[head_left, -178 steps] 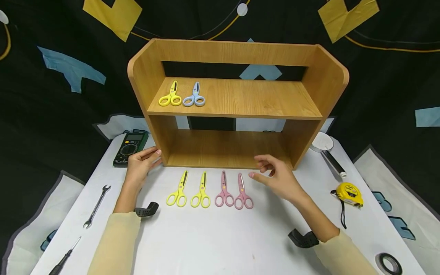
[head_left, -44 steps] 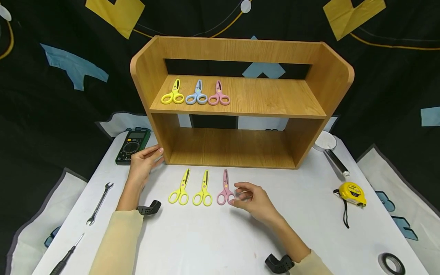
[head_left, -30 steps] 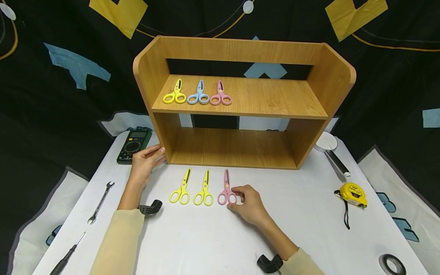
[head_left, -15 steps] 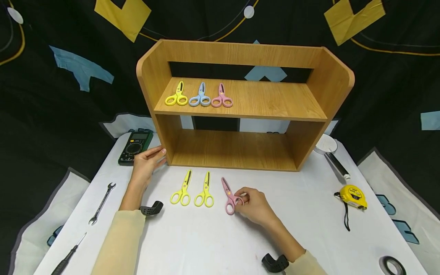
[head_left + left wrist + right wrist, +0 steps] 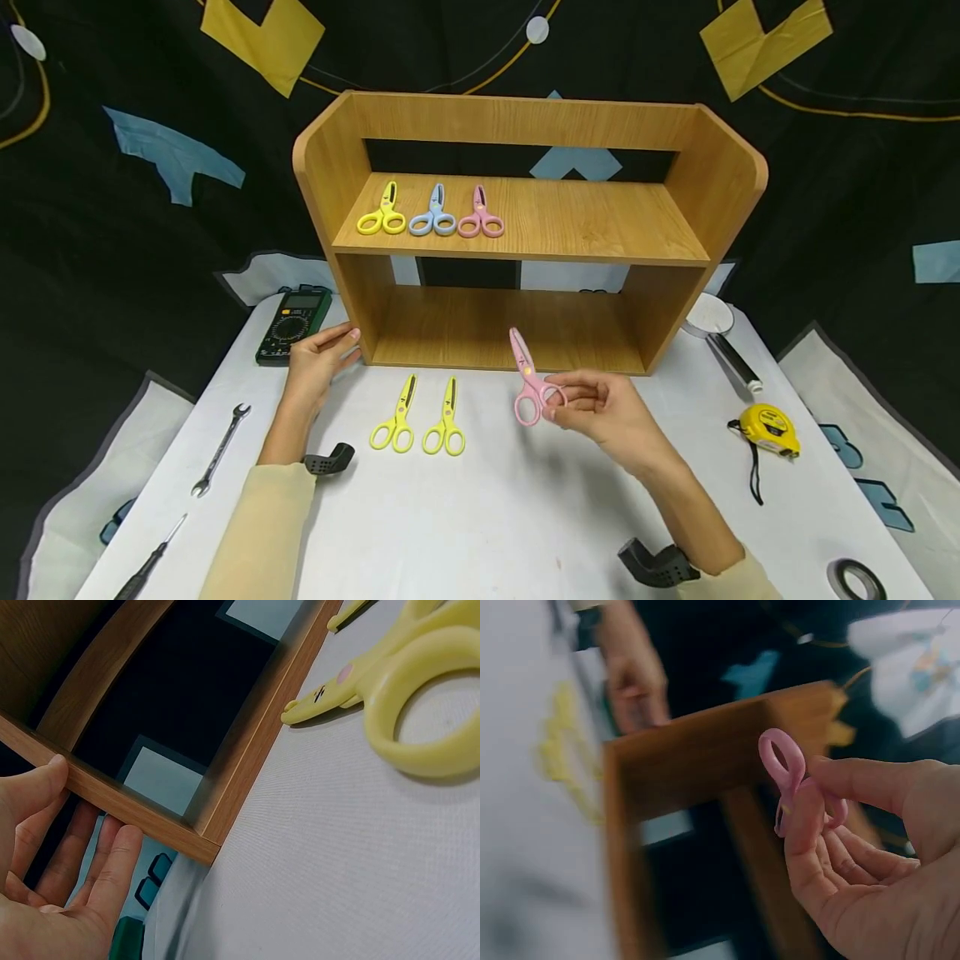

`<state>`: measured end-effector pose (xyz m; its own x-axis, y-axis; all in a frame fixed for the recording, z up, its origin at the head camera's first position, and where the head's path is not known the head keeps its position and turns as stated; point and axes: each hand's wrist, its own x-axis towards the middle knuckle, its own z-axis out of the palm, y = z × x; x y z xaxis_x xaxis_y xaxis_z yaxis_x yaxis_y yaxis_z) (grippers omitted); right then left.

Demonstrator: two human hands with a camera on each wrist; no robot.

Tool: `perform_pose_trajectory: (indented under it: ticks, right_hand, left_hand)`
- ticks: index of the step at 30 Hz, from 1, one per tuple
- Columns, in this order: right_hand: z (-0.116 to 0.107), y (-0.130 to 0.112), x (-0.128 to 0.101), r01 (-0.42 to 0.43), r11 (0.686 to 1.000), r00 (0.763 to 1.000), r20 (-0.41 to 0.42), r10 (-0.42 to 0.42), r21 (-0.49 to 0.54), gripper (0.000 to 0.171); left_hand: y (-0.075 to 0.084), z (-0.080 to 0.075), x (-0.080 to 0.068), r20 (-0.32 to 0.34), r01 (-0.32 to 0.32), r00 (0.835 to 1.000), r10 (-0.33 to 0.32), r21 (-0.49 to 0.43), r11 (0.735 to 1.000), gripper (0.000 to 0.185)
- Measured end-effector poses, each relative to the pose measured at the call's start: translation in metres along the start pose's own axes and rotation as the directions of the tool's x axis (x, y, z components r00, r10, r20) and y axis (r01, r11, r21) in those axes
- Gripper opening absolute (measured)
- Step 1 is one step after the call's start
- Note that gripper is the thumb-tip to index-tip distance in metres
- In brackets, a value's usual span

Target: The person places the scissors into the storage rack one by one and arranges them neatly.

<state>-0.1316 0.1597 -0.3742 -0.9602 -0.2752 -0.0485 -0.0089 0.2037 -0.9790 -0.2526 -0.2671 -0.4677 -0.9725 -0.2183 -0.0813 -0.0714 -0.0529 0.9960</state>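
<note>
My right hand (image 5: 600, 408) pinches pink scissors (image 5: 527, 375) by a handle loop. They are raised above the table in front of the shelf unit, blades pointing up. In the right wrist view the thumb and fingers (image 5: 804, 832) close on the pink loops, and the blades are mostly hidden. My left hand (image 5: 318, 358) rests its fairly straight fingers against the lower left side panel of the wooden shelf unit (image 5: 517, 117). Yellow scissors (image 5: 401, 412) and a second yellow pair (image 5: 447, 417) lie on the table between the hands.
Upper shelf: yellow scissors (image 5: 386, 208), blue scissors (image 5: 435, 212), pink scissors (image 5: 480, 212) in a row. Left: multimeter (image 5: 291, 325), wrench (image 5: 220, 450), screwdriver (image 5: 153, 557). Right: magnifying glass (image 5: 711, 315), tape measure (image 5: 767, 427), black tape roll (image 5: 857, 578).
A pink pair was added to the upper shelf after the earliest frame. My right hand then gripped the remaining table pair, turned it, and lifted it up and rightward. My left hand stayed put.
</note>
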Motion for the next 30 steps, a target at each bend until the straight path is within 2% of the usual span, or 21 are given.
perform_pose_trajectory:
  ticks: [6,12,16,22,28,30]
  right_hand:
    - [-0.034,-0.063,0.007,0.125,0.991,0.99,-0.066,-0.128,-0.044,0.043]
    - [-0.056,-0.107,0.046,0.155,0.985,0.973,-0.163,-0.165,-0.073,0.043]
    - [-0.061,-0.122,0.082,0.127,0.979,0.966,-0.205,-0.158,-0.158,0.04]
    - [-0.06,-0.135,0.128,0.006,0.972,0.969,-0.238,-0.063,-0.233,0.039]
    - [-0.054,-0.137,0.152,-0.037,0.965,0.971,-0.238,-0.027,-0.261,0.038]
    - [-0.053,-0.135,0.154,-0.045,0.948,0.97,-0.24,-0.034,-0.315,0.036]
  left_hand:
    - [0.0,-0.001,0.0,-0.003,-0.003,1.0,0.003,-0.008,1.0,0.062]
    - [-0.002,-0.001,0.001,0.005,-0.009,1.0,0.01,-0.027,1.0,0.062]
    - [-0.002,-0.001,0.002,-0.001,-0.007,1.0,0.007,-0.03,1.0,0.061]
    - [-0.001,-0.002,0.002,-0.01,-0.006,1.0,0.005,-0.035,0.999,0.06]
    - [0.0,-0.001,0.0,-0.008,-0.009,1.0,0.009,-0.024,1.0,0.061]
    - [0.0,-0.001,-0.001,-0.001,-0.003,1.0,0.003,-0.036,0.999,0.062]
